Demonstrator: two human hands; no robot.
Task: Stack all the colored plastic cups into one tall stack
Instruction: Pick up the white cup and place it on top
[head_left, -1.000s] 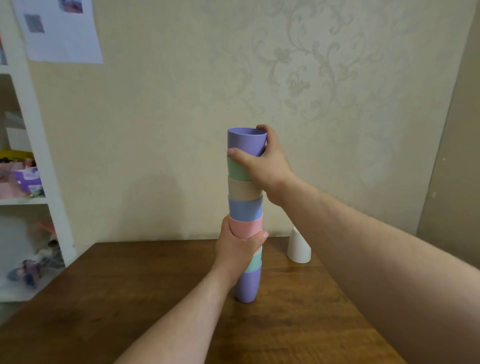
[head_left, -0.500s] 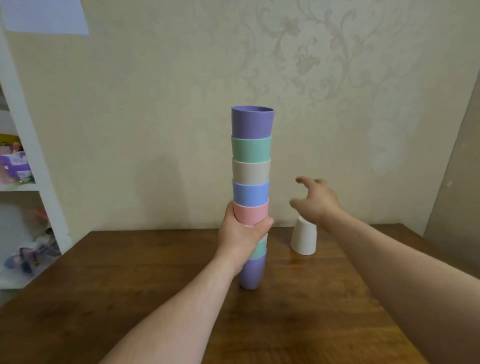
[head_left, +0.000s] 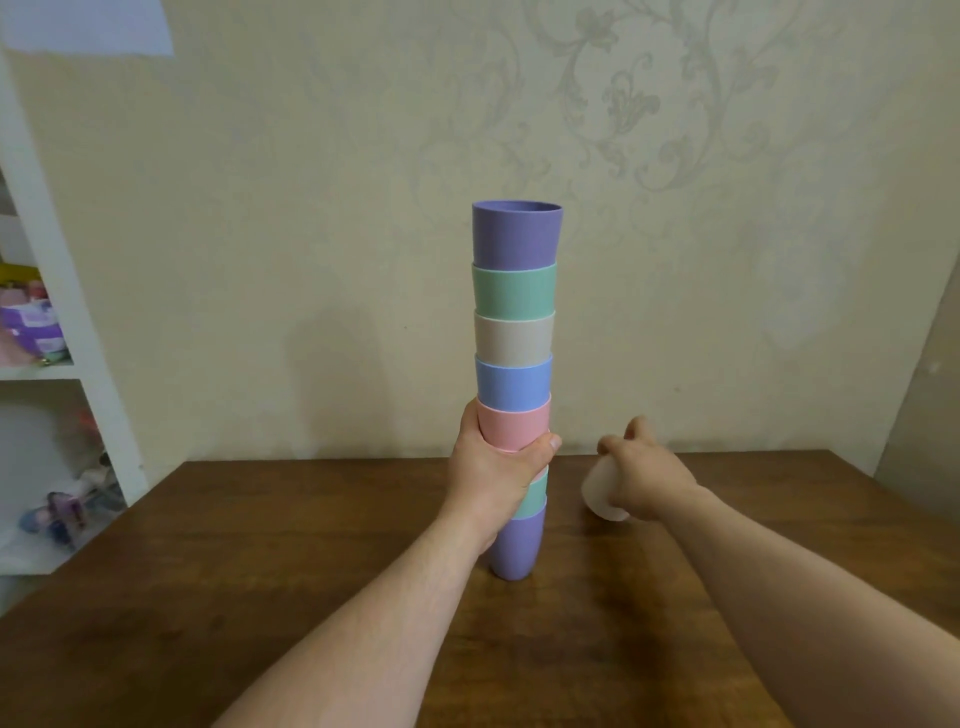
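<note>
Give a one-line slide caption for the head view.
Left hand steadies the cup stack while right hand grasps the white cup.

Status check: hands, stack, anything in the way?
Left hand gripping the cup stack at the pink cup. Right hand closing on the white cup, tilted on the table. Stack upright, nothing blocking.

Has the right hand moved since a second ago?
Yes. The right hand left the top purple cup and dropped down-right to the white cup on the table.
</note>
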